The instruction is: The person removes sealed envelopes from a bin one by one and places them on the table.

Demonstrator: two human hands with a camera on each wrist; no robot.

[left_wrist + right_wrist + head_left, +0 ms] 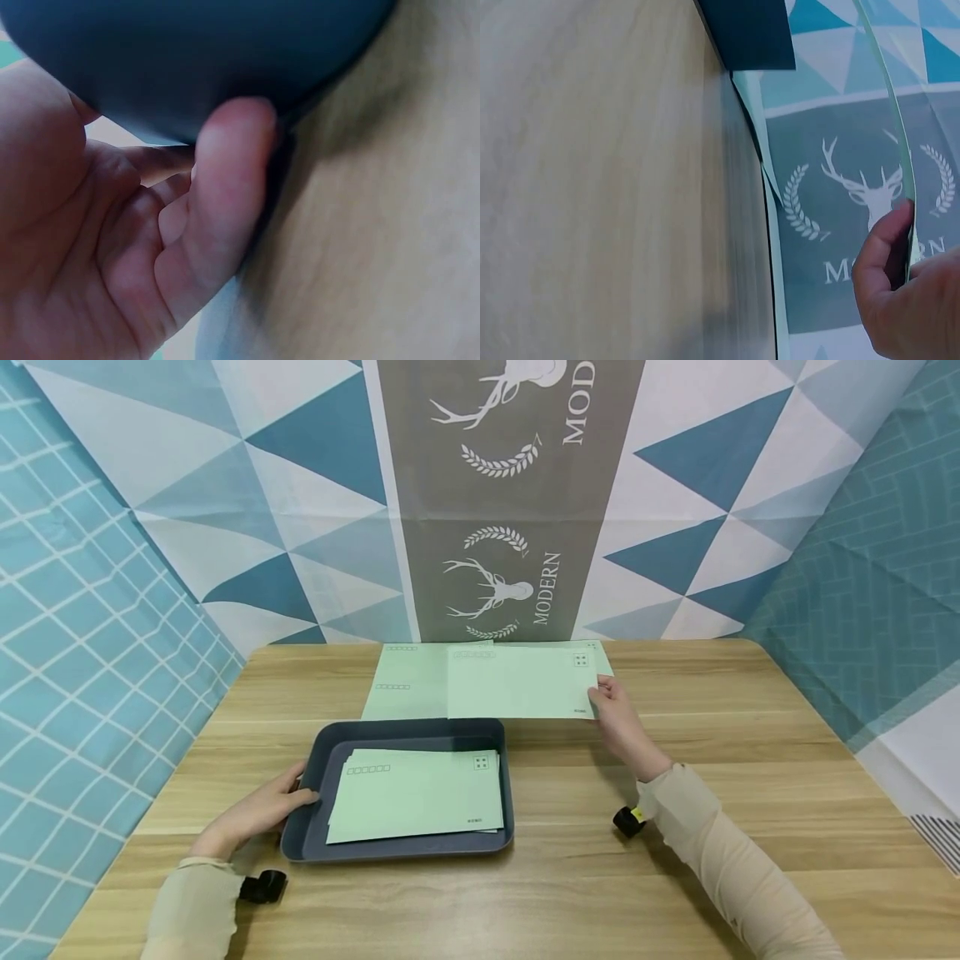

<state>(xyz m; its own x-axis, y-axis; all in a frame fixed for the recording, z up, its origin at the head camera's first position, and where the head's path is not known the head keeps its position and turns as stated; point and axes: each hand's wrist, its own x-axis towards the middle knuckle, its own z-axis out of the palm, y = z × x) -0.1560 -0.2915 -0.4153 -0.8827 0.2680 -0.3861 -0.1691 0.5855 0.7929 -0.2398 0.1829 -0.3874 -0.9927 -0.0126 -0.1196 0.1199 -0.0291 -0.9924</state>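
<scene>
On a wooden surface (675, 877), the right hand (618, 714) pinches an envelope (521, 681) by its right end — long axis crosswise, just beyond the tray (397, 847) — while the left hand (258, 810), fingers relaxed, rests against the tray's left rim, envelopes stacked inside.

A pale green envelope (521, 682) is lifted above the table's far edge; a grey tray (315, 760) holds more.

Staged recording booth rather than a lived-in room: patterned cloth backdrops (480, 510) are enclosing a small wooden bench (750, 752) on three sides.
</scene>
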